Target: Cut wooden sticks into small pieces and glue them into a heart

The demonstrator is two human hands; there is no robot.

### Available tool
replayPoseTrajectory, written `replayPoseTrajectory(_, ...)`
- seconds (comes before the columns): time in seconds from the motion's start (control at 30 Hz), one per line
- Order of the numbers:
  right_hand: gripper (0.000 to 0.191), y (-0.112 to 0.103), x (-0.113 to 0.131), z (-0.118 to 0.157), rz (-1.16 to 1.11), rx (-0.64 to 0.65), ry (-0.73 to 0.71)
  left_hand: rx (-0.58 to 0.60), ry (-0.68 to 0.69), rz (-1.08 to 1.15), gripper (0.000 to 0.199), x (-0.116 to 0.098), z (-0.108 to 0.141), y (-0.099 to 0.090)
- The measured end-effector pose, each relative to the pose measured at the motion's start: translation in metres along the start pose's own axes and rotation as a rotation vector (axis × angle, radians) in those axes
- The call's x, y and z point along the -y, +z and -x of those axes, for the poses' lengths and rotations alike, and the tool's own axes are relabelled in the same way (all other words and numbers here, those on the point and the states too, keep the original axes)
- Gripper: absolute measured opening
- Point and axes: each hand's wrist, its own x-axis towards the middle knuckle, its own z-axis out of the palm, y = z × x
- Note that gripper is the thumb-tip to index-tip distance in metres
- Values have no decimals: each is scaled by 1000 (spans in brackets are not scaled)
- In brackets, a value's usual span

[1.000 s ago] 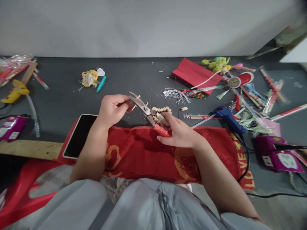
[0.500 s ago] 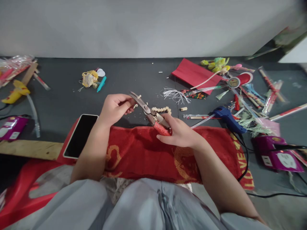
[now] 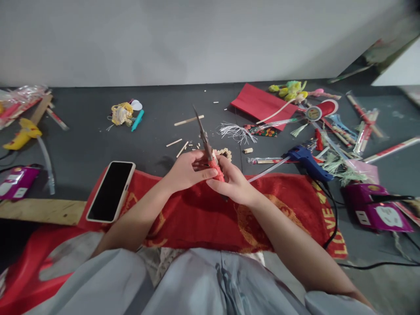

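Note:
Both hands meet around a pair of scissors with red handles (image 3: 216, 169), its blades pointing up and away over the table. My left hand (image 3: 190, 172) has its thumb and fingers closed on the handle area. From the other side, my right hand (image 3: 234, 181) grips the same handles. Just beyond the fingers lie thin wooden sticks (image 3: 182, 149) and small cut bits. Partly hidden behind my right hand is a beaded-looking pale piece (image 3: 225, 153). A longer stick (image 3: 189, 120) rests farther back.
A red towel (image 3: 203, 210) lies under my forearms, with a phone (image 3: 110, 191) at left. Rightward are a blue glue gun (image 3: 308, 162), red paper (image 3: 262, 106), a thread spool (image 3: 321, 110) and purple boxes (image 3: 377, 208). A yellow glue gun (image 3: 22, 133) is far left.
My left hand has moved right, from near the blade tips onto the scissors' handles. The blades now look closed and point more upright. Sticks now show on the table left of the scissors.

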Motion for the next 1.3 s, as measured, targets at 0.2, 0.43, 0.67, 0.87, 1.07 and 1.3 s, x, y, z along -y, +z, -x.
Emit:
replayPoseTrajectory(0.2,63,6,-1,0,-6,17,-11,-10,28,50,45,-3,2,3)
replayPoseTrajectory(0.43,58,5,1,0,19,31,-15,-39,47,20,45,-4,4,6)
replayPoseTrajectory(0.67,57,4,0,0,33,25,-22,-72,83,-10,46,-5,4,9)
replayPoseTrajectory(0.87,55,7,2,-1,-5,1,19,-8,32,18,41,-4,3,4)
replayPoseTrajectory(1.07,48,5,6,-3,1,-37,145,-45,-10,-28,60,2,-1,-13)
replayPoseTrajectory(1.3,50,-2,14,-3,220,-54,261,-684,191,-353,59,15,-6,-46)
